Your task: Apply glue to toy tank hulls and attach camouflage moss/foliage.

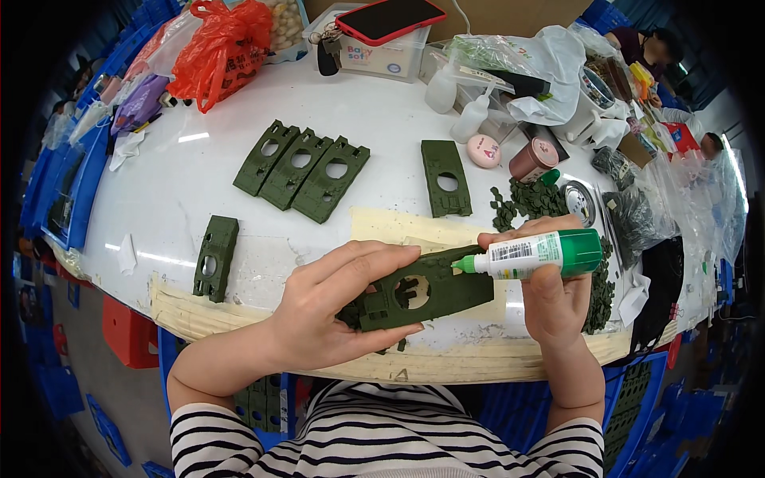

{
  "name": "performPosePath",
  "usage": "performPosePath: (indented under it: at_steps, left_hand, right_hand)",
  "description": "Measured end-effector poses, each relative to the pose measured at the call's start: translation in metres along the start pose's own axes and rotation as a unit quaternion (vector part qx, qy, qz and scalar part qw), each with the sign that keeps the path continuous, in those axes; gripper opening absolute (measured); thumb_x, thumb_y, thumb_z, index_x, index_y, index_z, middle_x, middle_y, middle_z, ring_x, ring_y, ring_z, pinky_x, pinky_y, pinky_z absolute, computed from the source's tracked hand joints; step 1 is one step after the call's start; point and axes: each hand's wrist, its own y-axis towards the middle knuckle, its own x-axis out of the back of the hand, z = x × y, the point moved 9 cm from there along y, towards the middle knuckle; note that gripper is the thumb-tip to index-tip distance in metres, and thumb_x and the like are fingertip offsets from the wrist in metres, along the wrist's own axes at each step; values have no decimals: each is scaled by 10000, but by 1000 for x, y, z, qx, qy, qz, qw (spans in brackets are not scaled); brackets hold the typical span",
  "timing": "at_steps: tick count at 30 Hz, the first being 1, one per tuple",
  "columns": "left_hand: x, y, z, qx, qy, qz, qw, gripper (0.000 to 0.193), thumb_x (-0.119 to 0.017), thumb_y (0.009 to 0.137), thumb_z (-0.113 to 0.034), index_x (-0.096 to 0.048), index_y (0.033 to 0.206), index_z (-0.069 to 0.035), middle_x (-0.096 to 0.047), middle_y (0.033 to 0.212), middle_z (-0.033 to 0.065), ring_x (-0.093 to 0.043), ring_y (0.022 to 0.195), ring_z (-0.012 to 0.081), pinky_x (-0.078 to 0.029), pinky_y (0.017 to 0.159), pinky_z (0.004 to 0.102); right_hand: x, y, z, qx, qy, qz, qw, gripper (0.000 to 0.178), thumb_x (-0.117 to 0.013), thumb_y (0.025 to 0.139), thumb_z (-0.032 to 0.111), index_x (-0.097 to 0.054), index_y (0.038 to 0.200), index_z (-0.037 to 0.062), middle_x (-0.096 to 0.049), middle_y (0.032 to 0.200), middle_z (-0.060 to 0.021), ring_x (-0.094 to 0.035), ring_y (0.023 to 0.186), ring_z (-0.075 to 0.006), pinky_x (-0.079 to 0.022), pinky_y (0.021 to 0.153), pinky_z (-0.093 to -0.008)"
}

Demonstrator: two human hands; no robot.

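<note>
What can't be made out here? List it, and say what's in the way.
All in the head view:
Held green part: left end partly covered by the left hand; underside faces away.
Right hand: some fingers hidden behind the bottle.
Nozzle tip: too small to tell whether anything is coming out.
Red bag: its plastic hides the contents.
Green pieces below: partly cut off by the table edge.
</note>
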Motion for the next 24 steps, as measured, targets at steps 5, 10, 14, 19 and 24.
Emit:
performPosePath:
  at_steps: [5,10,14,19,24]
  left_hand:
    - [0,0,1,12,-8,3,1000,641,-845,624,-124,-559,1173,40,-609,1025,137,-627,773,151,-526,678,245]
    - [0,0,3,28,-11,10,999,639,-843,621,-123,-561,1170,40,-618,999,130,-626,776,156,-514,681,250]
    - [1,1,3,27,-12,11,1000,636,-843,615,-119,-562,1162,44,-625,987,130,-629,780,167,-505,681,257]
    - [1,1,3,25,-15,8,1000,634,-842,614,-115,-562,1159,45,-626,987,131,-630,783,172,-504,692,261]
    - [1,1,3,25,-16,8,1000,635,-842,612,-113,-563,1159,45,-627,984,130,-629,785,172,-503,695,264]
  right_hand:
    - [1,0,-3,-19,42,-7,999,410,-647,865,299,-447,1064,2,-647,994,-211,-638,952,-243,-508,844,-360]
    - [1,0,-4,-22,44,-5,999,417,-647,863,307,-440,1063,6,-644,988,-212,-634,975,-263,-510,853,-371]
    - [1,0,-3,-14,44,3,999,409,-645,864,302,-442,1059,5,-643,993,-222,-634,969,-259,-511,847,-365]
    - [-2,1,0,-5,30,9,999,397,-644,866,288,-447,1054,-1,-645,993,-228,-636,958,-249,-513,837,-357]
    - [-2,1,0,4,20,15,1000,388,-644,867,272,-452,1051,-10,-645,990,-227,-636,958,-250,-513,837,-359]
